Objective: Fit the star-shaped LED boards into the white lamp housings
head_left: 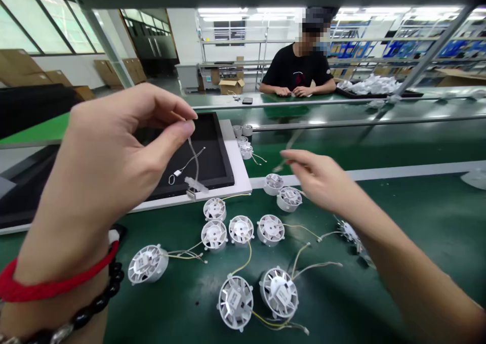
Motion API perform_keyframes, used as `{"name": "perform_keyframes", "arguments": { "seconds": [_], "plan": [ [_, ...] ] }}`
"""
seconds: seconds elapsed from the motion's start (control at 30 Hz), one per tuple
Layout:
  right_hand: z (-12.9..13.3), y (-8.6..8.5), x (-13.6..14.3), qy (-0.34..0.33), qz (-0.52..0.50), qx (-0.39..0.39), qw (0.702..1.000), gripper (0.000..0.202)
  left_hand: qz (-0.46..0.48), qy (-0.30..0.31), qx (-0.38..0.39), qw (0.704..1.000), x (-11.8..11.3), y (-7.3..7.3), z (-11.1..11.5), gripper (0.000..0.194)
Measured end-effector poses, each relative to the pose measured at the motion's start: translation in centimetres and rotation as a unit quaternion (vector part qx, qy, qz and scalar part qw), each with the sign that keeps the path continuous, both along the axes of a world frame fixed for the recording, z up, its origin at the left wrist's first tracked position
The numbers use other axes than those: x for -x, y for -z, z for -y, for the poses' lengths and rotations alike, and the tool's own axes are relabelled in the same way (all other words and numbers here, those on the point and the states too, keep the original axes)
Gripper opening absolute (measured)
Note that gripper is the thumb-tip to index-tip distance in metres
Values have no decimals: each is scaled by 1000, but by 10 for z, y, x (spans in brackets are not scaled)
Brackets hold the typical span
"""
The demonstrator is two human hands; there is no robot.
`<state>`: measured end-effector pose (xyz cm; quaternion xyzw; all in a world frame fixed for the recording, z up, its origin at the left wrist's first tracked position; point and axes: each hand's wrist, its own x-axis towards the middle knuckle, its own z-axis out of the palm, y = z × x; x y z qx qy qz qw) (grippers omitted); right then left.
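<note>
My left hand (pixel 125 152), with a red cord and a beaded bracelet at the wrist, pinches the end of a thin cable (pixel 197 162) between thumb and forefinger. From the cable's lower end hangs a clear plastic piece with a small metal part (pixel 191 194). My right hand (pixel 321 177) has thumb and forefinger closed on a thin pale wire (pixel 292 140), which is blurred. Below both hands lie several white round fan units (pixel 271 229) with yellow and white leads. Nearest the right hand are two such units, one of them a fan unit (pixel 289 199) close under the fingers.
A black tray (pixel 224 154) with a white border stands at the left, a loose wired connector (pixel 177 173) over it. More white units (pixel 246 151) sit beside the tray. Across the green bench a person (pixel 298 71) works with both hands near a tray of white parts (pixel 372 85). A shelf edge hangs overhead.
</note>
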<state>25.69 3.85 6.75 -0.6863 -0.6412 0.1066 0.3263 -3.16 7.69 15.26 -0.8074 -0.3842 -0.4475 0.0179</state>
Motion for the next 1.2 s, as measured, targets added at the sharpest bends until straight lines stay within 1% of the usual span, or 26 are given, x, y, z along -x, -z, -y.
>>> {"name": "perform_keyframes", "arguments": {
  "seconds": [0.03, 0.07, 0.1, 0.17, 0.23, 0.27, 0.33, 0.37, 0.4, 0.43, 0.47, 0.5, 0.53, 0.6, 0.67, 0.73, 0.8, 0.83, 0.87, 0.93, 0.97, 1.0, 1.03, 1.07, 1.1, 1.2],
  "plan": [
    [-14, -5, 15, -80, -53, 9, 995, 44, -5, 3, -15, 1000, 0, 0, 0, 7],
    [-29, -9, 30, -144, -104, 21, 984, 45, -12, 3, -25, 1000, -1, 0, 0, 8],
    [-43, -13, 43, -169, -123, 24, 978, 46, -19, 2, -28, 999, -1, 0, 0, 8],
    [-66, -19, 62, -188, -143, 25, 971, 51, -29, 1, -12, 1000, -3, 0, 2, 7],
    [-75, -25, 72, -190, -155, 20, 969, 53, -41, 11, 14, 999, -6, 0, 3, 8],
    [-73, -27, 74, -191, -164, 8, 968, 49, -48, 20, 29, 998, -8, 1, 3, 9],
    [-58, -30, 73, -231, -194, -17, 953, 38, -58, 55, 55, 995, -15, 6, 1, 10],
    [-46, -30, 71, -272, -212, -24, 938, 34, -58, 80, 67, 993, -19, 9, 0, 9],
    [-34, -30, 69, -327, -222, -13, 918, 30, -52, 106, 79, 990, -23, 13, -1, 9],
    [-23, -28, 66, -359, -214, 11, 908, 27, -43, 130, 90, 986, -28, 17, -1, 9],
    [-13, -26, 64, -368, -200, 25, 908, 22, -32, 149, 99, 983, -32, 20, -1, 9],
    [-4, -24, 61, -358, -183, 35, 915, 17, -21, 161, 105, 981, -36, 23, -1, 9],
    [2, -21, 58, -337, -168, 43, 925, 14, -11, 167, 109, 980, -40, 26, -1, 8],
    [9, -14, 52, -292, -164, 53, 941, 18, 8, 171, 114, 979, -45, 30, -1, 6],
    [12, -8, 45, -264, -188, 75, 943, 21, 24, 175, 134, 975, -49, 35, -2, 3],
    [15, -3, 37, -235, -241, 80, 938, 21, 33, 195, 184, 963, -53, 43, -5, 14],
    [20, 3, 30, -200, -318, 75, 924, 21, 24, 236, 275, 932, -59, 53, -7, 33],
    [23, 7, 26, -180, -359, 68, 913, 24, 12, 260, 335, 905, -63, 60, -8, 41],
    [26, 10, 24, -159, -399, 59, 901, 28, 1, 290, 400, 869, -67, 66, -7, 48],
    [32, 17, 19, -114, -457, 35, 882, 37, -6, 355, 520, 777, -76, 78, -5, 56],
    [35, 20, 18, -93, -473, 18, 876, 40, 4, 380, 566, 731, -81, 83, -3, 60],
    [37, 23, 17, -77, -478, 2, 875, 40, 20, 398, 601, 693, -85, 86, -1, 62],
    [39, 25, 16, -66, -474, -13, 878, 39, 36, 405, 627, 665, -88, 89, 1, 62],
    [41, 27, 14, -59, -464, -28, 883, 37, 51, 401, 644, 649, -91, 91, 2, 61],
    [43, 28, 13, -53, -450, -45, 890, 33, 65, 392, 658, 640, -93, 92, 3, 58],
    [45, 31, 5, -34, -404, -66, 912, 23, 97, 368, 680, 626, -96, 94, 0, 44]
  ]
}}
